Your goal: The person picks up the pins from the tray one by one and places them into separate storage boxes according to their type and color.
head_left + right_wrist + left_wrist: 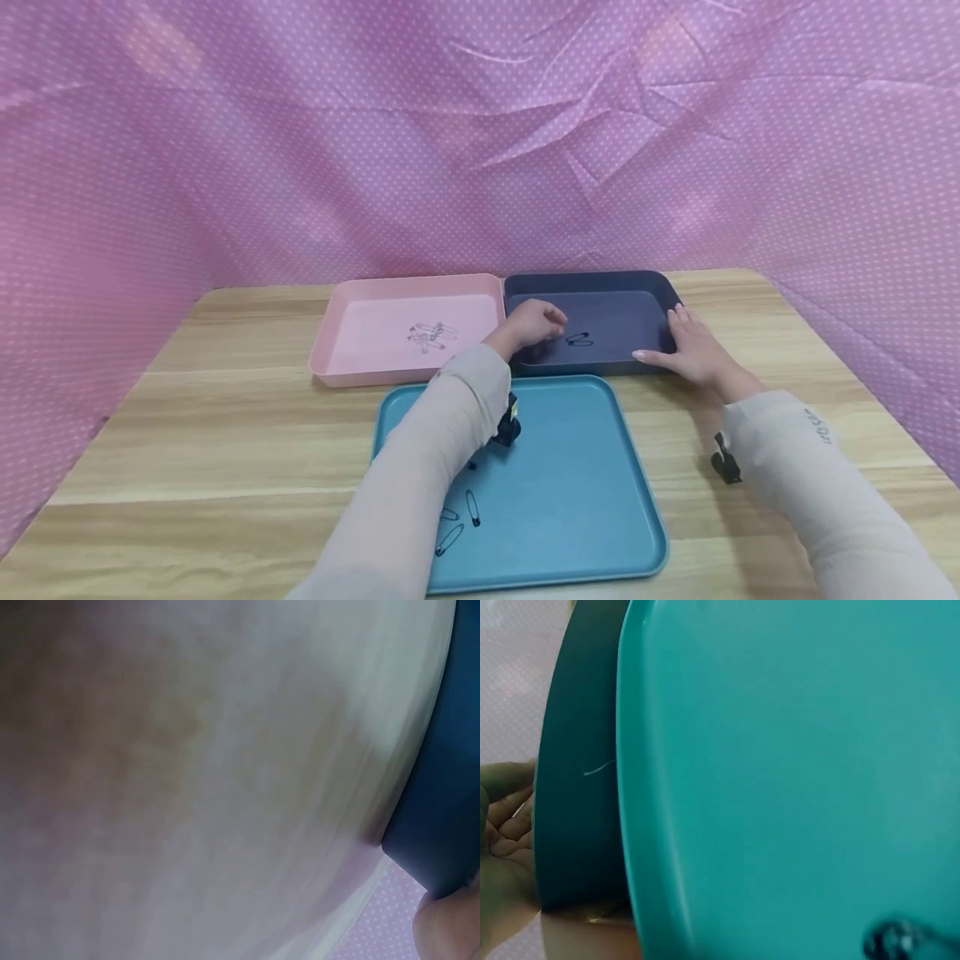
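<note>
My left hand is over the left part of the dark navy tray, its fingers bent. Whether a pin is between the fingertips cannot be seen, even in the left wrist view, where the tray wall partly covers the hand. Black safety pins lie on the navy tray floor, just right of those fingers. At the tray's front right corner rests my right hand, thumb and fingers spread along the rim. Several more black safety pins lie on the blue tray, partly hidden by my left forearm.
Left of the navy tray, a pink tray holds a small heap of silver safety pins. All the trays stand on a wooden table. A pink dotted cloth hangs behind and at the sides.
</note>
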Motion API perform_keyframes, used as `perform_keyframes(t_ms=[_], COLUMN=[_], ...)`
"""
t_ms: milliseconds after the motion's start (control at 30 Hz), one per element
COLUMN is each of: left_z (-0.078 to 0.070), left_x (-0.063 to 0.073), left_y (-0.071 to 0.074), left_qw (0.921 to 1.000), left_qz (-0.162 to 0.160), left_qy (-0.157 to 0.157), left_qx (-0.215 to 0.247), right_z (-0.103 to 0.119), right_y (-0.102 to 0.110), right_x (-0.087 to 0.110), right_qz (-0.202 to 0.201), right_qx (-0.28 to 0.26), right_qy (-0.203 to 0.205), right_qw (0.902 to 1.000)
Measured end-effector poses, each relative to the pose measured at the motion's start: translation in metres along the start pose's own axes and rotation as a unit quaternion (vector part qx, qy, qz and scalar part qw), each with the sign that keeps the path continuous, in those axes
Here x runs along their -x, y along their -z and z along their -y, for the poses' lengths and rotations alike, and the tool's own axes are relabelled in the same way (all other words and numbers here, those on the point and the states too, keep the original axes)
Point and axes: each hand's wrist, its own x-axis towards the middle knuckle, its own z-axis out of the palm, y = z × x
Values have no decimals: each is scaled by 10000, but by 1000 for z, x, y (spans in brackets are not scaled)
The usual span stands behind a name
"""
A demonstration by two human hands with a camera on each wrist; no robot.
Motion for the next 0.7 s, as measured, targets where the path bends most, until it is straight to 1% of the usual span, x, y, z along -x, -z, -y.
perform_keyframes(t_ms=[133, 267, 367, 467, 567, 700], left_z=[-6, -11, -13, -15, -16, -14], left_x=[11, 21, 27, 34, 42, 55], left_y=[6, 14, 20, 25, 30, 36], left_qw=[9998, 9993, 9994, 9994, 9993, 9993], left_qz=[66, 107, 92, 100, 124, 119], left_qy=[-84, -25, -66, -203, -260, -269], left_qx=[150, 357, 330, 243, 256, 242], right_z=[1, 0, 0, -2, -4, -3], right_y=[1, 3, 3, 2, 2, 1], right_x=[0, -1, -1, -1, -1, -2], right_qz=[47, 160, 212, 229, 227, 228], right_qx=[19, 75, 82, 135, 150, 170], right_qy=[-19, -47, -50, -75, -89, -35], right_qw=[10000, 9998, 9997, 9996, 9996, 9996])
